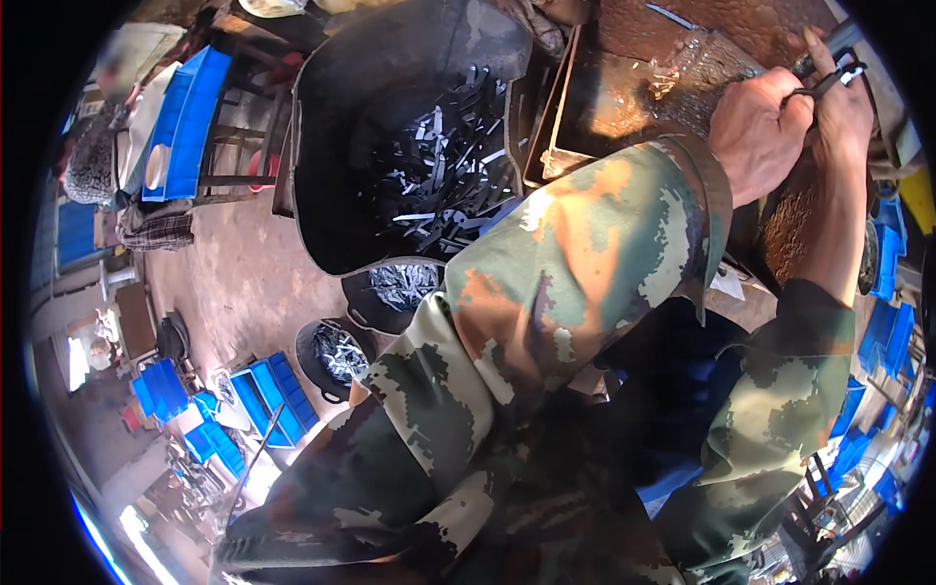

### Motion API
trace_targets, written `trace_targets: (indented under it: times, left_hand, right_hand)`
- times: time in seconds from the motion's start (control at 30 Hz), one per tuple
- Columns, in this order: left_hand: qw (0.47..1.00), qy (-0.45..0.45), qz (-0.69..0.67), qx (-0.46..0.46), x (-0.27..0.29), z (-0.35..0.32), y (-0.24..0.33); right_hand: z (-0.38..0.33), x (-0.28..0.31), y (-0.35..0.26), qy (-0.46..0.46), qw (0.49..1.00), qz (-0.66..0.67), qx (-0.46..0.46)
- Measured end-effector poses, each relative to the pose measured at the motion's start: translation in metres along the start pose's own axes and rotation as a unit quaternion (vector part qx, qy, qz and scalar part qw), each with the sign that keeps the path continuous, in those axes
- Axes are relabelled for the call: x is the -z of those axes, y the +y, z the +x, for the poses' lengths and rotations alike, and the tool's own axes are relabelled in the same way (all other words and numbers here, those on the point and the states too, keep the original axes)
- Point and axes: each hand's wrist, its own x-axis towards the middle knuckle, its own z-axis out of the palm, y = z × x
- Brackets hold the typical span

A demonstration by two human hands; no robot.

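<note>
At the upper right, my left hand (756, 135) is curled into a fist, its fingers closed at one end of a small dark metal piece (827, 82). The piece has a curved, loop-like part and a bright tip; its exact kind is too small to tell. My right hand (844, 117) grips its other side, with one finger stretched upward. Both hands are close together over the right side of a wet, brown-stained work surface (726, 54). Camouflage sleeves cover my left forearm and my right upper arm.
Left of the work surface stands a large black tub (327, 185) with many loose metal pieces (444, 166). Below it are two black buckets (310, 375) of shiny strips. Blue trays (185, 127) stand at the left, near a seated person (93, 161). More blue bins (885, 258) line the right.
</note>
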Motion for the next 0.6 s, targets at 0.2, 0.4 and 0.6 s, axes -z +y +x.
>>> trace_targets:
  times: [0.2, 0.4, 0.6]
  left_hand:
    - [1.0, -0.006, 0.018, 0.001, 0.002, 0.001, 0.012]
    - [1.0, 0.01, 0.019, 0.02, 0.004, 0.001, 0.016]
    - [1.0, 0.012, 0.002, 0.027, 0.002, 0.0, 0.017]
  right_hand:
    - [0.002, 0.0, -0.005, -0.006, 1.0, 0.007, -0.012]
    - [-0.002, -0.004, -0.01, 0.01, 1.0, -0.008, -0.02]
    - [-0.002, -0.003, -0.008, -0.002, 1.0, 0.019, -0.018]
